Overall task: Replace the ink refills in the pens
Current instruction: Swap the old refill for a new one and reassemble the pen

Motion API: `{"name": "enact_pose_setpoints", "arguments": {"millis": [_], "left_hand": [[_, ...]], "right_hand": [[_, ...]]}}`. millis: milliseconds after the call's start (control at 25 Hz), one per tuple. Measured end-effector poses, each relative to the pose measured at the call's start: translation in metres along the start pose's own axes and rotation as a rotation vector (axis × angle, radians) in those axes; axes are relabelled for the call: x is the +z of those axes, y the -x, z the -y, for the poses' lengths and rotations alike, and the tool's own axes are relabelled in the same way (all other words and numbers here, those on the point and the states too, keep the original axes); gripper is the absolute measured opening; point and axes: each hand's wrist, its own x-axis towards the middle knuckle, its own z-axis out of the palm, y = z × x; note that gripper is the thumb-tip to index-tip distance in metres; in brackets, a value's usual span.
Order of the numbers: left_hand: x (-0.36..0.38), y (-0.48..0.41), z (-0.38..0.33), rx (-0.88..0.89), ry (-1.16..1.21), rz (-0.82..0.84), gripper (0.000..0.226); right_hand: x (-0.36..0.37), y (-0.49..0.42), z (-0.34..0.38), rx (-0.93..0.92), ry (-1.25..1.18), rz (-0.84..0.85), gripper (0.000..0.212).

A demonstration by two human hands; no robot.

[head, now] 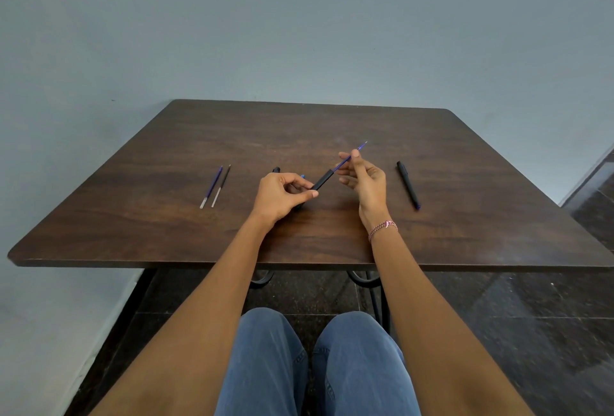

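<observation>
My left hand [282, 196] grips a black pen barrel [324, 180] above the middle of the brown table [166, 216]. A blue ink refill [349, 158] sticks out of the barrel's far end, and my right hand [363, 179] pinches it between thumb and fingers. Behind my left hand lie a black pen part [276, 170] and a small blue piece [302, 176], both mostly hidden. At the left, two spare refills lie side by side: a blue refill [212, 187] and a dark refill [222, 185]. A whole black pen [408, 184] lies to the right of my right hand.
The table stands against a grey-blue wall [299, 33]. My knees in blue jeans [312, 365] are below the near table edge, above a dark tiled floor [531, 332]. Black metal table legs [372, 286] show under the edge.
</observation>
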Motion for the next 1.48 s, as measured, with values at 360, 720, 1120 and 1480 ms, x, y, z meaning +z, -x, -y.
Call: {"name": "enact_pose_setpoints", "arguments": {"millis": [360,720,1120,1480], "left_hand": [[0.001,0.0,0.0,0.011,0.021,-0.034,0.019],[0.002,-0.001,0.0,0.009,0.03,-0.069,0.018],[-0.002,-0.002,0.0,0.011,0.157,-0.209,0.019],[-0.012,-0.006,0.005,-0.139,0.4,-0.607,0.013]], "right_hand": [[0.002,0.003,-0.002,-0.079,0.206,0.141,0.015],[0.004,0.005,0.002,-0.143,0.163,0.111,0.016],[0.004,0.002,0.0,-0.153,0.122,0.099,0.022],[0.007,0.005,-0.003,-0.137,0.393,0.148,0.02]]}}
